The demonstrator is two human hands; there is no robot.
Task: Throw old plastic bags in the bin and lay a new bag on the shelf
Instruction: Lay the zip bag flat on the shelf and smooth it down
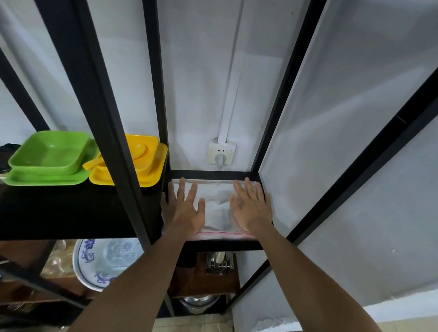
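A clear plastic bag [217,206] with a red strip along its near edge lies flat on the narrow black shelf [212,175] of a metal rack. My left hand [184,206] rests palm down on the bag's left side, fingers spread. Flat on the bag's right side is my right hand [251,205], its fingers also spread. Neither hand grips anything. No bin is in view.
On the wider shelf to the left stand green dishes [49,157] and yellow dishes [134,161] with a yellow spoon. Black rack posts [153,86] frame the narrow shelf. A wall socket [221,152] sits behind it. Below are a blue-patterned plate [106,259] and metal kitchenware [219,262].
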